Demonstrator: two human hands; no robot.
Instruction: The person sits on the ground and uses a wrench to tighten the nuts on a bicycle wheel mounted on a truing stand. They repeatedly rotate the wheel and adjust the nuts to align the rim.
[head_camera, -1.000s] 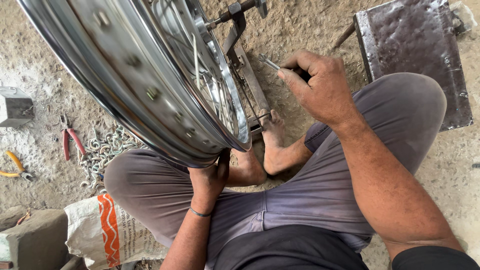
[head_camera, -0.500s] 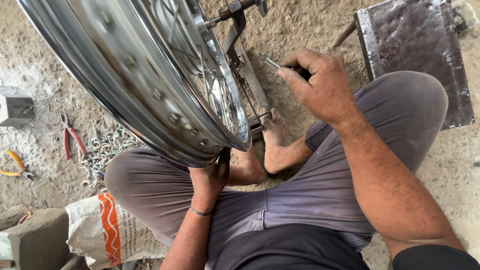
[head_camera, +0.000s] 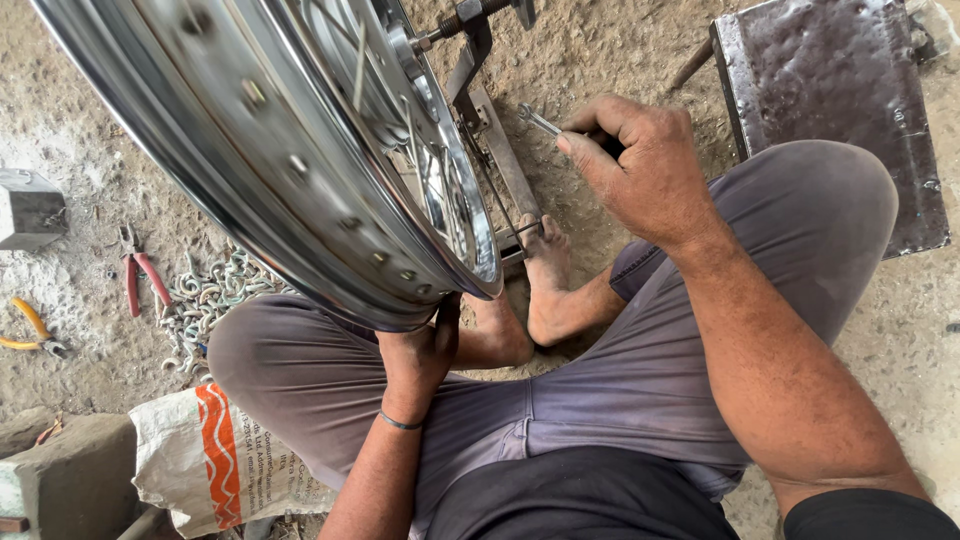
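The chrome wheel rim (head_camera: 300, 170) is gripped at its lower edge by the left hand (head_camera: 420, 350), fingers closed around it. A small metal tool (head_camera: 540, 120) is pinched in the right hand (head_camera: 645, 170), just beside the rim.

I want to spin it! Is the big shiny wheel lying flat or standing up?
Standing up. The wheel rim sits on a metal stand, its axle held sideways, and the left hand steadies its bottom edge.

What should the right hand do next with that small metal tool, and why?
Probably bring the small metal tool across to the spokes. The right hand holds it off the chrome wheel rim, tip pointing at the wheel but touching nothing, while the left hand grips the rim's lower edge. The wheel sits on a metal stand, so it looks braced for the tool.
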